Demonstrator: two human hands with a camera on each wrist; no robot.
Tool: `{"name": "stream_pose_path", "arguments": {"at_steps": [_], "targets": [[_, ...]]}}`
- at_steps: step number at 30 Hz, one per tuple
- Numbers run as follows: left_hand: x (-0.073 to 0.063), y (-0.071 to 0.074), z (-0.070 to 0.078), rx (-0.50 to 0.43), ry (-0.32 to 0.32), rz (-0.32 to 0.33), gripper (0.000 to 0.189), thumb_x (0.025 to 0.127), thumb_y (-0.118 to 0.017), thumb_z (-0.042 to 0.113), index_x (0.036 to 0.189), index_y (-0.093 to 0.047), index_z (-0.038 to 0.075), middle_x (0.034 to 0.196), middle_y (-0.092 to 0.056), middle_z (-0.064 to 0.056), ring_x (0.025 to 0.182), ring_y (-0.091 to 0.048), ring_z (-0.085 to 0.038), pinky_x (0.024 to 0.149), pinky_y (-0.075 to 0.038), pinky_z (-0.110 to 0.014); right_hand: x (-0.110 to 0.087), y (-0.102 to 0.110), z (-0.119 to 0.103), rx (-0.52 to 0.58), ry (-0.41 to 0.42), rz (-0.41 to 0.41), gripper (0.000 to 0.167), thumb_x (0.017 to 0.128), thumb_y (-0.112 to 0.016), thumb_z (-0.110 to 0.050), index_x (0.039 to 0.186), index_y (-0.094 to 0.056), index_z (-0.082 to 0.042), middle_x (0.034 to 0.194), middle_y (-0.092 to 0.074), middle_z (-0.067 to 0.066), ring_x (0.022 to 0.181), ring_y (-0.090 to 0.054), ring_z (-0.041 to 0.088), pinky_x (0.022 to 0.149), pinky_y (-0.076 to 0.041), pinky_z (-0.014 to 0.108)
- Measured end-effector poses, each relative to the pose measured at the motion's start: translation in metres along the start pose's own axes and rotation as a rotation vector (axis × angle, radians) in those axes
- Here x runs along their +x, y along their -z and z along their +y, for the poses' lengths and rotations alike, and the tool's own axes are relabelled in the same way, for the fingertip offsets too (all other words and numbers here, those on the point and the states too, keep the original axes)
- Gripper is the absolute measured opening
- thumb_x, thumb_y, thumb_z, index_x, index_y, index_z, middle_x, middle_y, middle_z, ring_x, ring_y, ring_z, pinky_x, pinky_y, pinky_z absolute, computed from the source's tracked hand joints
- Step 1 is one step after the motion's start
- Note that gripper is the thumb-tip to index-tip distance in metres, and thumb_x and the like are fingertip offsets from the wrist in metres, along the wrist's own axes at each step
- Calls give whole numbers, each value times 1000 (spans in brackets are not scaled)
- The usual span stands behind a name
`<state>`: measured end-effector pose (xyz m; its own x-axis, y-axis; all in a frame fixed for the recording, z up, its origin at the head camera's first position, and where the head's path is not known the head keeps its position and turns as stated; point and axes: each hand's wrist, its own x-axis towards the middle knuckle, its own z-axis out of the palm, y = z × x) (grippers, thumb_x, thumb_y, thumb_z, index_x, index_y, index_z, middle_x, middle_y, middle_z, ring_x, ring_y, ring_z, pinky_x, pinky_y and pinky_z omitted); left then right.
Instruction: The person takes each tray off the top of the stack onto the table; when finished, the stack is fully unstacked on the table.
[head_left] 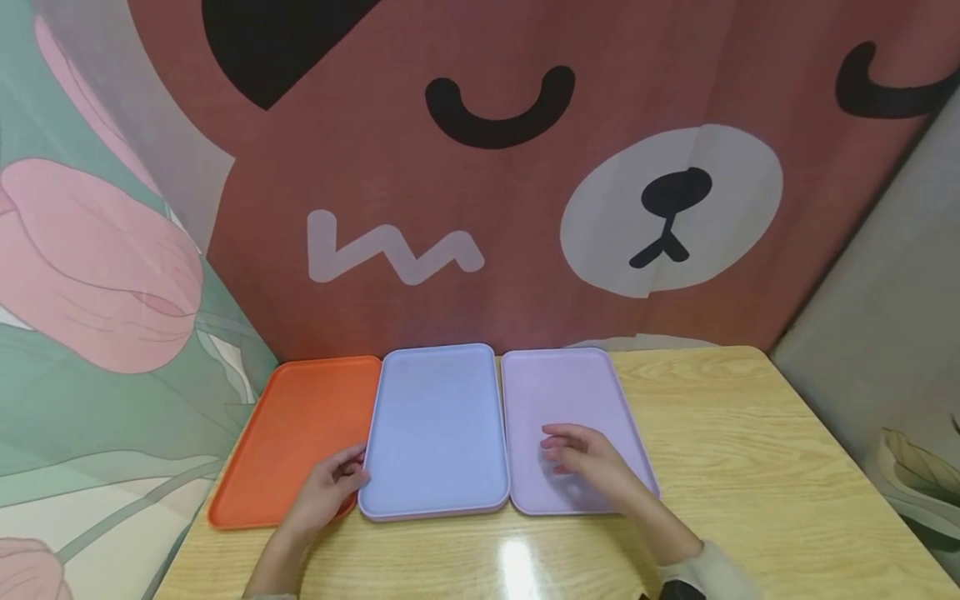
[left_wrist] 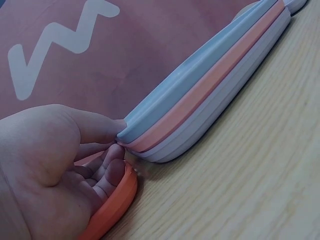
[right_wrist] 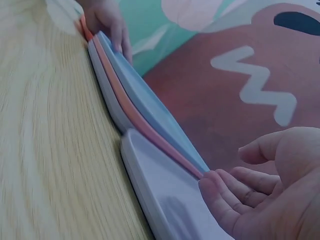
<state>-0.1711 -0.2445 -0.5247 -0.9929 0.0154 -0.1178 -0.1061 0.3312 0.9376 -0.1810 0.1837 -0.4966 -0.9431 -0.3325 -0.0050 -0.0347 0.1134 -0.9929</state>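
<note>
A light blue tray (head_left: 435,429) lies on top of a stack in the middle of the table. Beneath it, in the left wrist view, show a pink tray (left_wrist: 195,100) and a pale tray (left_wrist: 200,122). At the stack's near left corner, my left hand (head_left: 322,496) pinches the blue tray's rim, thumb on top and fingers at its underside. This hand is over an orange tray (head_left: 307,408), left of the stack. On the right lies a lavender tray (head_left: 558,383). Above it hovers my right hand (head_left: 588,462), fingers loosely bent and holding nothing.
The trays stand on a light wood table (head_left: 735,450), their far ends close to a curtain (head_left: 525,308) with a bear print. A green and pink floral curtain (head_left: 97,267) hangs at the left. Bare wood shows to the right and along the front.
</note>
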Motion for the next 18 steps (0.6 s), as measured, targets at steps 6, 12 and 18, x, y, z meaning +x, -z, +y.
{"name": "stream_pose_path", "arguments": {"at_steps": [6,12,18], "targets": [[2,1,-1,8,0,-3,49,96,-68,2,142,-54,-8,115,-63,-16,100,-56,-18,82,-51,-19,12,-27,-2,55,-11,-23,51,98,-59,-4,140,-43,20,125,-58,38,107,-66,36,87,-58,46],[2,1,-2,-1,-7,-3,50,95,-68,1,142,-53,-8,114,-63,-16,100,-56,-17,83,-51,-19,20,-50,-1,101,-46,-2,53,96,-62,-3,139,-43,21,122,-58,35,104,-66,30,84,-59,41],[1,1,-1,9,-13,-1,49,95,-68,1,141,-54,-9,112,-64,-16,98,-57,-16,82,-51,-18,24,-64,4,118,-69,73,53,91,-66,3,136,-46,21,110,-60,27,85,-62,11,71,-59,29]]}}
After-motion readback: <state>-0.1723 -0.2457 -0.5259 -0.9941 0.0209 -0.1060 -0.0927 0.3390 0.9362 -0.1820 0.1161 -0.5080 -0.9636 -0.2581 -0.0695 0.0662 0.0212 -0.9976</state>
